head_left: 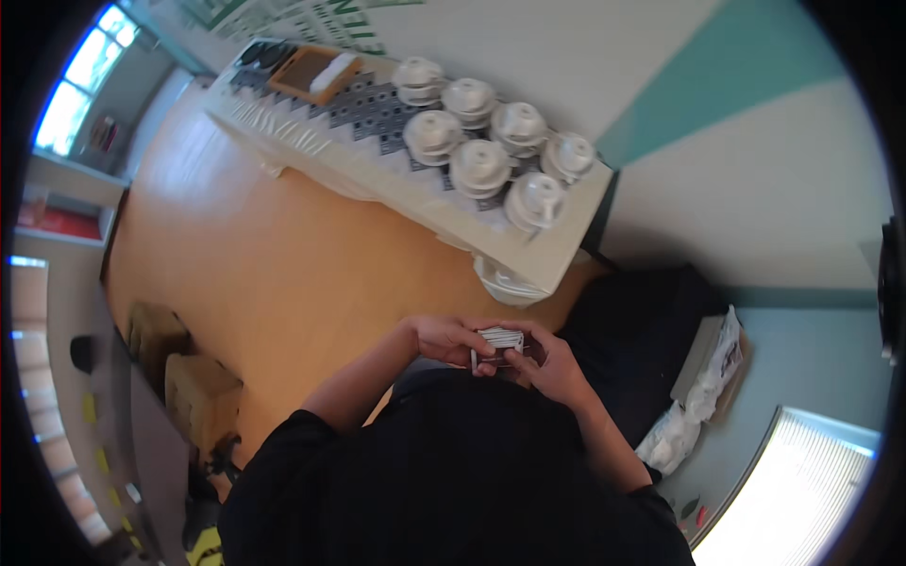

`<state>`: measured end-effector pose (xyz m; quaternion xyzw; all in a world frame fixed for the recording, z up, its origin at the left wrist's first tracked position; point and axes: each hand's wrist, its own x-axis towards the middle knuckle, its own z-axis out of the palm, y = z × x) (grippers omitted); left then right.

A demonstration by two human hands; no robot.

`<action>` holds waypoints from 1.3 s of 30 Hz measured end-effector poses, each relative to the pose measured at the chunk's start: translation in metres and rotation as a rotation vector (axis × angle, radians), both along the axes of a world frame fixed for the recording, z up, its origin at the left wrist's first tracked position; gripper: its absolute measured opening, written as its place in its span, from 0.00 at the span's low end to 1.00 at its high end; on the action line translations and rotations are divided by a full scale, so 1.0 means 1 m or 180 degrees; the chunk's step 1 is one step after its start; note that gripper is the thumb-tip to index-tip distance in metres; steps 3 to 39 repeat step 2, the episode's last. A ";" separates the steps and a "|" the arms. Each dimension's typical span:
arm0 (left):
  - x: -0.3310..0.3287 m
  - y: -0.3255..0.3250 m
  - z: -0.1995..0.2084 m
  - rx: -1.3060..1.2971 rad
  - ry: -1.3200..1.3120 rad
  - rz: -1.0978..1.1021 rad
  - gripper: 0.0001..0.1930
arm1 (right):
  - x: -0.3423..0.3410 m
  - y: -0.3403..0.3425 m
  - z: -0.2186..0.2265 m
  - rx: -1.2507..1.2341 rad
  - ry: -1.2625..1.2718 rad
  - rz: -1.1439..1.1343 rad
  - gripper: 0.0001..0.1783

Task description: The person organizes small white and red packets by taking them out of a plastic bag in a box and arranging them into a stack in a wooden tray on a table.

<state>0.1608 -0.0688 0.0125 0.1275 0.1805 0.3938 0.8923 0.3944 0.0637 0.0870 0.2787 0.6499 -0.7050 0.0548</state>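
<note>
Close to my body, both hands meet around a small bundle of thin white strips (500, 338); their exact kind is too small to make out. My left hand (455, 341) grips the bundle from its left side, with the thumb lying across the front. From the right, my right hand (550, 366) closes on it, thumb and fingers at the lower right edge. A narrow white piece (474, 361) stands upright by the left fingers. Parts of the fingers are hidden behind the bundle.
Ahead stands a long white-covered table (543, 259) with several stacks of white cups and saucers (479, 168) and a wooden tray (311, 74) at its far left end. A black-covered piece (623, 325) and plastic-wrapped goods (694, 406) sit at right. Tan stools (201, 396) stand at left.
</note>
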 end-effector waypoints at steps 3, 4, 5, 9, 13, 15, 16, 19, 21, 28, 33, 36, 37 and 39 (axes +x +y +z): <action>-0.046 -0.051 -0.017 -0.0161 -0.0406 0.0239 0.40 | -0.067 -0.022 0.006 -0.0363 -0.0227 0.0369 0.26; -0.046 -0.051 -0.017 -0.0161 -0.0406 0.0239 0.40 | -0.067 -0.022 0.006 -0.0363 -0.0227 0.0369 0.26; -0.046 -0.051 -0.017 -0.0161 -0.0406 0.0239 0.40 | -0.067 -0.022 0.006 -0.0363 -0.0227 0.0369 0.26; -0.046 -0.051 -0.017 -0.0161 -0.0406 0.0239 0.40 | -0.067 -0.022 0.006 -0.0363 -0.0227 0.0369 0.26; -0.046 -0.051 -0.017 -0.0161 -0.0406 0.0239 0.40 | -0.067 -0.022 0.006 -0.0363 -0.0227 0.0369 0.26; -0.046 -0.051 -0.017 -0.0161 -0.0406 0.0239 0.40 | -0.067 -0.022 0.006 -0.0363 -0.0227 0.0369 0.26; -0.046 -0.051 -0.017 -0.0161 -0.0406 0.0239 0.40 | -0.067 -0.022 0.006 -0.0363 -0.0227 0.0369 0.26; -0.046 -0.051 -0.017 -0.0161 -0.0406 0.0239 0.40 | -0.067 -0.022 0.006 -0.0363 -0.0227 0.0369 0.26; -0.046 -0.051 -0.017 -0.0161 -0.0406 0.0239 0.40 | -0.067 -0.022 0.006 -0.0363 -0.0227 0.0369 0.26; -0.046 -0.051 -0.017 -0.0161 -0.0406 0.0239 0.40 | -0.067 -0.022 0.006 -0.0363 -0.0227 0.0369 0.26; -0.046 -0.051 -0.017 -0.0161 -0.0406 0.0239 0.40 | -0.067 -0.022 0.006 -0.0363 -0.0227 0.0369 0.26; -0.046 -0.051 -0.017 -0.0161 -0.0406 0.0239 0.40 | -0.067 -0.022 0.006 -0.0363 -0.0227 0.0369 0.26; -0.046 -0.051 -0.017 -0.0161 -0.0406 0.0239 0.40 | -0.067 -0.022 0.006 -0.0363 -0.0227 0.0369 0.26; -0.046 -0.051 -0.017 -0.0161 -0.0406 0.0239 0.40 | -0.067 -0.022 0.006 -0.0363 -0.0227 0.0369 0.26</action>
